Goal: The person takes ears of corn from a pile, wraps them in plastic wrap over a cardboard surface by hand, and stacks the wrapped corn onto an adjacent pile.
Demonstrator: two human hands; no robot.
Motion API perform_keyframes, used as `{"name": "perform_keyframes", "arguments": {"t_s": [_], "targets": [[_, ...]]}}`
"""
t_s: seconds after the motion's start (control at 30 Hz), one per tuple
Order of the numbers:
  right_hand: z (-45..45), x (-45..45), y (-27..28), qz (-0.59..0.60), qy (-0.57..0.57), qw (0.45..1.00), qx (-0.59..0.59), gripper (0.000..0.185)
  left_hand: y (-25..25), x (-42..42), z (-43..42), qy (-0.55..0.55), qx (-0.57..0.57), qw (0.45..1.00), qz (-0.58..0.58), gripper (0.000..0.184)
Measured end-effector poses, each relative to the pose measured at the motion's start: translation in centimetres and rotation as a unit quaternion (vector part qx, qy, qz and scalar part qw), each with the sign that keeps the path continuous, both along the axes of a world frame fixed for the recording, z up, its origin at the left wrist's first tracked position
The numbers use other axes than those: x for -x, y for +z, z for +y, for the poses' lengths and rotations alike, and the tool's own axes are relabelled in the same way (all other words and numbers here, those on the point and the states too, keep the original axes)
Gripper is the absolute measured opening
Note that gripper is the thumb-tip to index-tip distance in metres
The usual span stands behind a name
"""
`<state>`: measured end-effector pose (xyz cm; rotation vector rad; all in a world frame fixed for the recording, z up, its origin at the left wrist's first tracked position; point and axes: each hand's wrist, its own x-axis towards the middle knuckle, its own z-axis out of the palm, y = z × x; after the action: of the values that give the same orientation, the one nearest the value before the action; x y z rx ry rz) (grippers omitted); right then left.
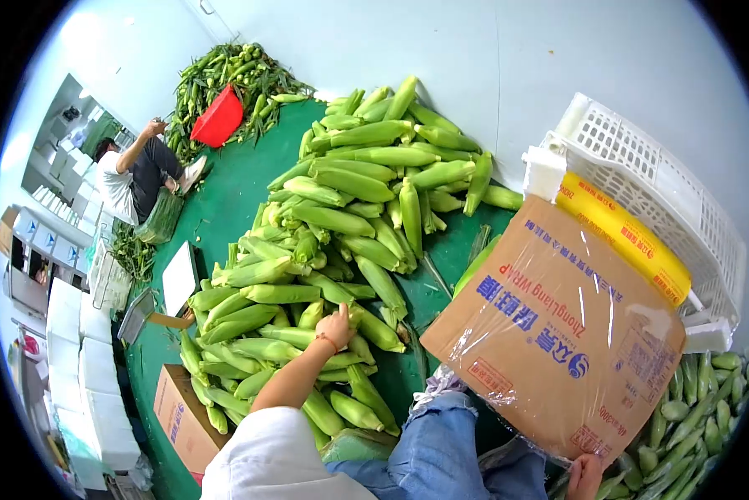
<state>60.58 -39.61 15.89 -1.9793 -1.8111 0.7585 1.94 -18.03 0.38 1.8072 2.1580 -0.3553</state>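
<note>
A large heap of green-husked ears of corn spreads over the green floor in front of me. My left hand, with a thin band at its wrist, reaches into the near part of the heap. Its fingers are apart and touch the corn; none is lifted. A cardboard box with printed lettering and shiny clear film over it stands at my right knee. At its lower edge is my right hand, its fingers bent in against the film and box edge. What they hold, if anything, is hidden.
A yellow film roll lies along the box, beside a white plastic crate. More corn lies at lower right. A co-worker sits at far left near another heap and a red basin. A scale and small carton stand left.
</note>
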Motion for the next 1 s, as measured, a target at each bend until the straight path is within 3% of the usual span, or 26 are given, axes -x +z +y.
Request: {"name": "perform_keyframes", "arguments": {"t_s": [0.07,0.13,0.17,0.2,0.23,0.27,0.3,0.33,0.4,0.47,0.53,0.6,0.77,0.8,0.83,0.87,0.93,0.97,1.0], "targets": [[0.1,-0.3,-0.6,-0.006,0.009,1.000,-0.005,0.024,1.7,-0.1,-0.2,0.018,-0.005,0.999,-0.050,0.064],[-0.1,-0.7,-0.8,-0.022,0.028,0.999,-0.018,0.026,4.1,-0.4,-0.3,0.039,-0.094,0.991,-0.088,0.066],[-0.5,-1.1,-1.8,0.012,-0.002,1.000,-0.020,0.015,6.4,-1.5,0.4,0.055,-0.137,0.984,-0.104,0.066],[-1.3,-1.5,-2.9,0.037,-0.043,0.998,-0.019,0.005,9.6,-2.1,1.2,0.115,-0.182,0.954,-0.207,0.058],[-0.9,-0.8,-2.0,0.027,-0.028,0.998,-0.046,0.006,10.5,-1.6,2.5,0.070,-0.230,0.951,-0.193,0.050],[0.4,0.1,-0.5,0.010,-0.018,0.997,-0.070,0.006,13.8,-3.0,3.8,0.140,-0.220,0.933,-0.250,0.038],[0.4,0.5,0.3,0.011,-0.058,0.998,-0.014,0.004,16.4,-5.0,4.7,0.104,-0.283,0.826,-0.477,0.040],[0.2,0.3,0.0,0.041,-0.071,0.997,-0.010,0.004,19.1,-8.1,5.3,0.086,-0.307,0.719,-0.618,0.050],[0.4,0.6,0.4,-0.001,-0.075,0.997,0.032,0.005,24.5,-15.6,6.1,-0.114,-0.286,0.538,-0.785,0.066],[0.5,1.0,0.5,-0.010,-0.085,0.996,0.010,0.007,27.2,-22.0,6.8,-0.334,-0.021,0.603,-0.724,0.073],[0.5,1.3,0.9,-0.035,-0.083,0.996,-0.004,0.008,26.5,-28.8,5.3,-0.453,-0.110,0.713,-0.524,0.078],[0.2,1.4,0.8,-0.035,-0.086,0.996,-0.012,0.008,25.8,-34.2,4.4,-0.544,-0.047,0.727,-0.416,0.073],[0.7,2.1,2.1,-0.076,-0.080,0.994,-0.017,0.008,20.5,-40.8,1.1,-0.646,-0.106,0.706,-0.270,0.059],[0.5,2.0,3.0,0.099,-0.129,0.986,0.019,0.008,19.7,-41.1,0.1,-0.665,-0.101,0.699,-0.241,0.056],[0.4,1.9,4.2,0.273,-0.175,0.944,0.056,0.008,18.9,-41.3,-0.3,-0.672,-0.107,0.699,-0.218,0.050],[0.5,1.6,4.8,0.437,-0.213,0.869,0.087,0.008,18.4,-41.5,-0.1,-0.661,-0.120,0.687,-0.278,0.049],[2.7,1.4,5.8,0.673,-0.255,0.685,-0.114,0.006,17.7,-40.9,0.7,-0.627,-0.141,0.657,-0.395,0.048],[4.4,2.1,5.2,0.602,-0.258,0.737,-0.165,0.016,16.8,-40.4,0.9,-0.624,-0.158,0.636,-0.425,0.046],[6.1,2.8,3.6,0.422,-0.198,0.865,-0.188,0.024,17.1,-39.6,1.1,-0.610,-0.191,0.617,-0.460,0.046]]}}
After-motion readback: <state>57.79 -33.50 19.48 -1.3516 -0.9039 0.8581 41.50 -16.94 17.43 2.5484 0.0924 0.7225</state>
